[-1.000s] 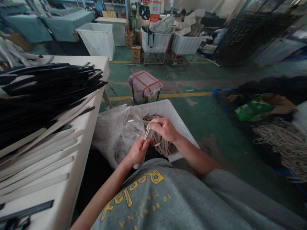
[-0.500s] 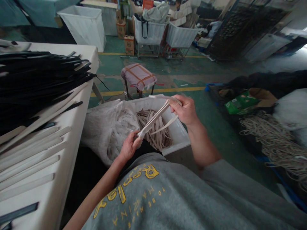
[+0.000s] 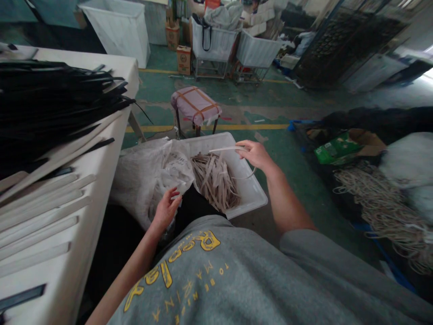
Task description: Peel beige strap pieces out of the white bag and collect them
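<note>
My right hand (image 3: 256, 155) is closed on a pale fabric strip (image 3: 226, 148) above the right side of a white plastic bin (image 3: 248, 194). One end of the strip points left and the other hangs down in a curve. A heap of beige strips (image 3: 216, 180) lies in the bin. My left hand (image 3: 167, 206) is over my lap with its fingers apart and nothing in them. Beside it a whitish woven sack (image 3: 142, 176) slumps against the bin's left side.
At left a white table (image 3: 98, 167) bears a pile of black strips (image 3: 54, 99) and a row of pale strips (image 3: 43, 216). Beyond the bin is a padded stool (image 3: 196, 104). Bundled cord (image 3: 382, 203) and a green box (image 3: 338, 148) are at right. Wheeled tubs (image 3: 216, 43) stand behind.
My left hand has let go of the strips and drawn back left. The folded strips that stretched between my hands are gone from there; a strip remains in my right hand.
</note>
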Tool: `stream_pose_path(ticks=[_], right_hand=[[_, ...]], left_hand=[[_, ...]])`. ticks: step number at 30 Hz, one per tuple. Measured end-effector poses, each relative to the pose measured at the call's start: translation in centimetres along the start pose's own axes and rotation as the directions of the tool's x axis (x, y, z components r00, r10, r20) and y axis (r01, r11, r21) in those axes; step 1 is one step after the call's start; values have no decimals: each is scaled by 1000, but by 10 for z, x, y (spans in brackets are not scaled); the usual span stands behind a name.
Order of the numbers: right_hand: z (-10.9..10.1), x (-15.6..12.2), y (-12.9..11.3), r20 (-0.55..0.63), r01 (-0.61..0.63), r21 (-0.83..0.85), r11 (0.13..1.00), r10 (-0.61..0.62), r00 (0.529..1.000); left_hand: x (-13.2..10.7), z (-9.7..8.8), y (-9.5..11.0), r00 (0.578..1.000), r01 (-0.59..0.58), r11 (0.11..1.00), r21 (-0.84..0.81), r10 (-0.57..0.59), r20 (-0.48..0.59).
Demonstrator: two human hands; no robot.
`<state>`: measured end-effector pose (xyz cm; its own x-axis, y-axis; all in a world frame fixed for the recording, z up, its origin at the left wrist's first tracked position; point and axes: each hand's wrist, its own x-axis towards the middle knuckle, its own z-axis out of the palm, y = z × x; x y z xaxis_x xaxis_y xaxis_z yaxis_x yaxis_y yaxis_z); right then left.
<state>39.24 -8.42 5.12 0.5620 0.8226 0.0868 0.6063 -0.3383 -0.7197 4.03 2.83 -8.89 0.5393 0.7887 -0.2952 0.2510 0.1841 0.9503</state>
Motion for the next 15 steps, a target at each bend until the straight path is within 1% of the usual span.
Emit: stream_pose_path(ticks=[2,4,6,8,9,10,12,13,15], right_hand=[[11,-9,-4,118,-77,92,993,66,991],[27,-20,-14,265,-149,171,974,100,959],[48,-33,-28,416,-185,202,962,87,905],[72,-47,-41,531,-165,208,964,31,847],[84,-54,-47,574,-149,212,966,0,819],[96,-60,-50,611,-126,219,968,-35,791],[118,-69,-53,668,-80,227,970,-95,738],[128,-72,-52,684,-64,223,973,-109,721],[147,-75,-49,715,-75,198,977,-92,693]], left_hand=[[1,1,0,999,2,999,37,-4,34],[0,3,4,997,9,1000,9,-10,74],[-7,6,12,990,15,996,-87,-3,138],[-17,10,27,979,5,971,-240,45,201],[-22,12,35,974,-14,944,-331,88,208],[-26,14,43,970,-44,913,-405,137,203],[-29,16,57,960,-103,870,-483,213,180],[-29,15,62,961,-128,857,-499,231,152],[-28,11,67,971,-187,867,-462,234,47]])
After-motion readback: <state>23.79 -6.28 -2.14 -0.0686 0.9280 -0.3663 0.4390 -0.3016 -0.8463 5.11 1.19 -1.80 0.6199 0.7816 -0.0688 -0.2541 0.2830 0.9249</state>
